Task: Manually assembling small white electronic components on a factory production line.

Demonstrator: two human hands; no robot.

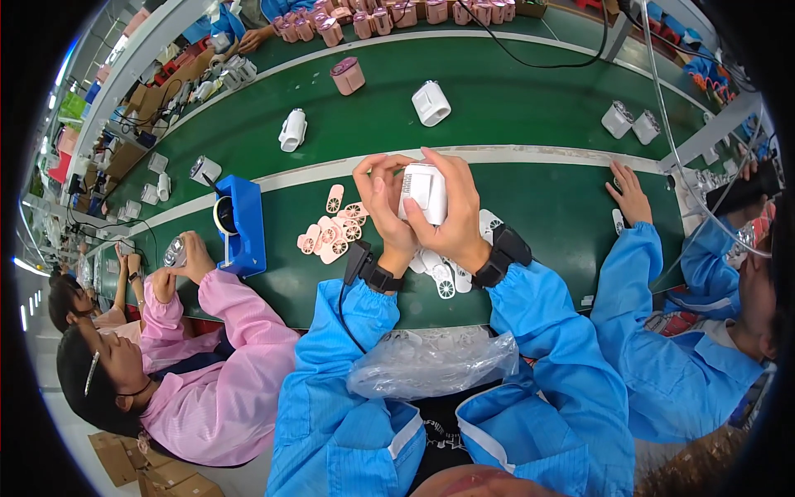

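Holding one white case [423, 192] between left hand [387, 203] and right hand [451, 205]. Fingers of both clamped on its sides, with right thumb on front. Wearing two black bands [502, 255], one per wrist. Left of fingers: many pink bits [328, 229], too heaped to count. Below fingers, by wrists: white bits [462, 278], partly hidden, count unclear. Farther left: one blue stand [252, 228]. Ahead of fingers: two loose cases [431, 105], both white, plus one pink case [349, 79]. Well right of fingers: one worker's hand [633, 200] on table [563, 224].
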